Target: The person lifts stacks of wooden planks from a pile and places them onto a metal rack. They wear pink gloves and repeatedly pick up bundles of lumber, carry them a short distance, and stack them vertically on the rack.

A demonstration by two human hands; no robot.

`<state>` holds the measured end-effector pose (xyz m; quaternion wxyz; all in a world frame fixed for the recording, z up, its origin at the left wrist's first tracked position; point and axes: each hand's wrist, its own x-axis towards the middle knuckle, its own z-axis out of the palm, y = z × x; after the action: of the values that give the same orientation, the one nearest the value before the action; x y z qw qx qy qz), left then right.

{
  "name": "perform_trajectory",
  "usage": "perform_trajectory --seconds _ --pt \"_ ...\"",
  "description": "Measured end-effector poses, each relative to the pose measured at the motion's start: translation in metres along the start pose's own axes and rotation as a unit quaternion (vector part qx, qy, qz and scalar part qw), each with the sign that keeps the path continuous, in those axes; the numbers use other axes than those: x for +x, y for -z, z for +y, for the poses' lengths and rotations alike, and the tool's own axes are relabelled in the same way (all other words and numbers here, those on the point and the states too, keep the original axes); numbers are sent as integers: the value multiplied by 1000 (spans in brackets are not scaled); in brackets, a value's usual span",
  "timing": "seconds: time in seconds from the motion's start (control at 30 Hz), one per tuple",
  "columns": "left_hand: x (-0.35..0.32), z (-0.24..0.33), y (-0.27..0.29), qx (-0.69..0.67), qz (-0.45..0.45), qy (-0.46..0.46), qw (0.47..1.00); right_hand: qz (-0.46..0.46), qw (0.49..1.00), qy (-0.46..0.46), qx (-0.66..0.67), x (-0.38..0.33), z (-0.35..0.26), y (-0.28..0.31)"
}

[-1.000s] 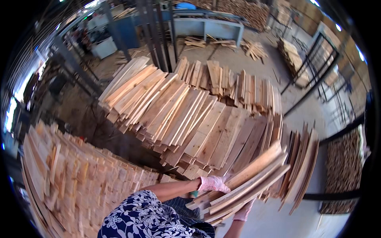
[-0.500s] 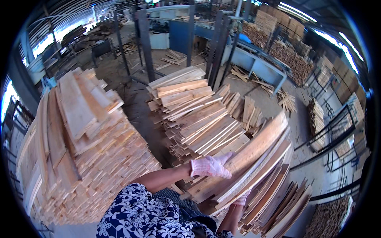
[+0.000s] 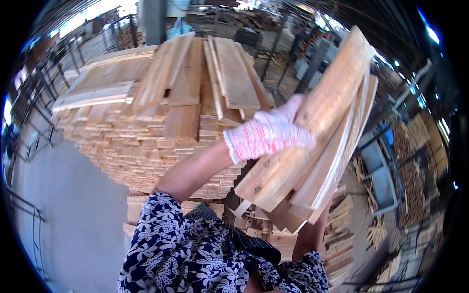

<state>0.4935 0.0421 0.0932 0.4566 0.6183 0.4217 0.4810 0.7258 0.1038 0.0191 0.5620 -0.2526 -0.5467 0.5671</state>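
A bundle of several long wooden boards [image 3: 312,141] is held up off the stacks, tilted with its far end high to the right. My left hand [image 3: 273,129], in a white and pink knit glove, is closed over the bundle's left side, thumb lying up along the top board. From below, my right forearm [image 3: 309,237] reaches to the underside of the bundle, bearing it; the boards hide that hand's fingers. Beyond my left arm stands a big stack of boards [image 3: 161,156], its cut ends facing me, with loose planks [image 3: 234,73] lying across its top.
More stacked boards [image 3: 339,254] lie low on the right, beneath the bundle. Dark metal posts [image 3: 315,63] rise behind it. A light blue metal table [image 3: 378,171] stands at the right near piles of wood pieces [image 3: 410,190]. Grey concrete floor [image 3: 73,195] spreads on the left.
I have turned left, so the big stack now lies ahead. The bundle has come up off the right-hand pile in my hands, and the boards now hide my right hand.
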Motion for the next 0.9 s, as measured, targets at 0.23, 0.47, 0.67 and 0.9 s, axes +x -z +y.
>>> perform_trajectory --seconds 0.23,0.47,0.67,0.9 --pt "-40 56 77 -7 289 -34 957 -216 976 17 29 182 67 -136" --pt "-21 40 262 155 298 150 930 -56 776 239 -581 270 102 -210" --pt "-40 -19 342 465 263 219 816 -305 859 147 -383 257 127 -201" --pt "-26 45 306 695 193 339 603 -222 952 112 -178 237 124 -168"
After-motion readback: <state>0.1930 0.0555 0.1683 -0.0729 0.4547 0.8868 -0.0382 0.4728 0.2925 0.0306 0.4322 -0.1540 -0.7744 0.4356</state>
